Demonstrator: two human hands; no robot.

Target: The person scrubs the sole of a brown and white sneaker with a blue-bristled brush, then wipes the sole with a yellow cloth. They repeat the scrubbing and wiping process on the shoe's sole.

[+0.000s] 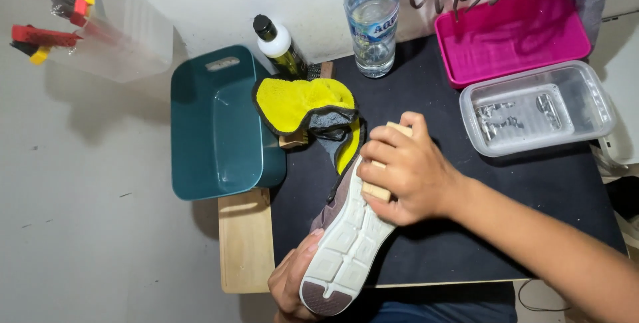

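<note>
A shoe (343, 246) lies tilted with its pale grey sole facing up, over the front of the black mat (479, 223). My left hand (289, 283) grips the shoe from below near its heel end. My right hand (406, 170) is closed around a wooden-backed brush (379, 191), which presses against the sole near the toe end. The brush's bristles are hidden under my fingers. A yellow and grey cloth (303, 104) lies just beyond the shoe's toe.
A teal tub (213, 130) stands to the left on a wooden board (245, 243). Behind are a dark-capped small bottle (278, 44) and a water bottle (373, 20). At right sit a pink tray (512, 33) and a clear container (536, 106). Brushes (50, 26) lie far left.
</note>
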